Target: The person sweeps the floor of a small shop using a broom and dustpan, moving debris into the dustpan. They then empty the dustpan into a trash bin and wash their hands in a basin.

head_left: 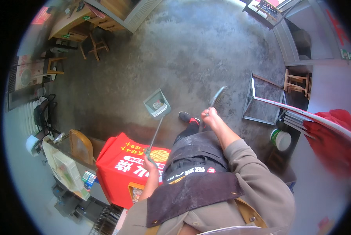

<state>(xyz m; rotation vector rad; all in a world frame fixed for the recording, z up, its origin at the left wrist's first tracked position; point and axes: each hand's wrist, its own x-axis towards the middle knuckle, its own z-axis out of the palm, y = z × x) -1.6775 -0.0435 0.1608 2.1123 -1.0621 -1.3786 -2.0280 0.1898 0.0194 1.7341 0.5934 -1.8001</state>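
Observation:
My left hand [149, 163] is closed round the upper end of the long thin handle of a dustpan. The grey-green dustpan [153, 102] is low over the floor ahead of me, with some light-coloured debris inside. In front of my body, my right hand [210, 114] grips the handle of a broom. Its curved, pale head with dark bristles [221, 95] points away to the right of the dustpan, apart from it. My shoe [188, 117] shows on the floor between the two tools.
A red printed cover [120, 156] drapes a stand close at my left. On the right are a metal frame [257, 118], a white-and-green bucket [281, 140] and red cloth [332, 133]. A wooden stool [95, 47] stands by a desk at the far left. Grey concrete floor [175, 51] stretches ahead.

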